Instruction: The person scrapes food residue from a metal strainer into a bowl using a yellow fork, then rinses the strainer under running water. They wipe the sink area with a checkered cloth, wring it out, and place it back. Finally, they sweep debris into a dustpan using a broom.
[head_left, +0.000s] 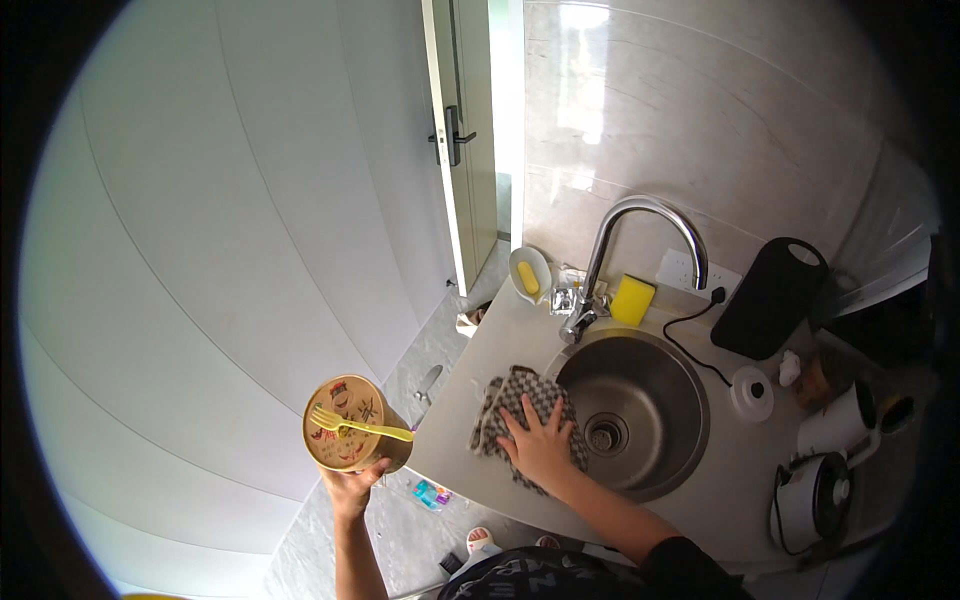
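My left hand (351, 489) grips a brown paper food tub (399, 439) from below, out over the floor to the left of the counter. Across its printed lid (330, 444) lies a yellow plastic fork (375, 429), tines to the left. My right hand (541, 442) is pressed flat, fingers spread, on a bunched checkered cloth (517, 394). That cloth rests on the pale countertop (454, 442) and reaches the left rim of the round steel sink (652, 420). The underside of the tub and my right palm are hidden.
Behind the sink stand a chrome faucet (645, 204) and a yellow sponge (632, 300). A dish (541, 262) holds a yellow bar. To the right are a black cutting board (765, 300), a corded white lid (750, 396) and an electric pot (806, 499). A door (472, 195) stands ajar.
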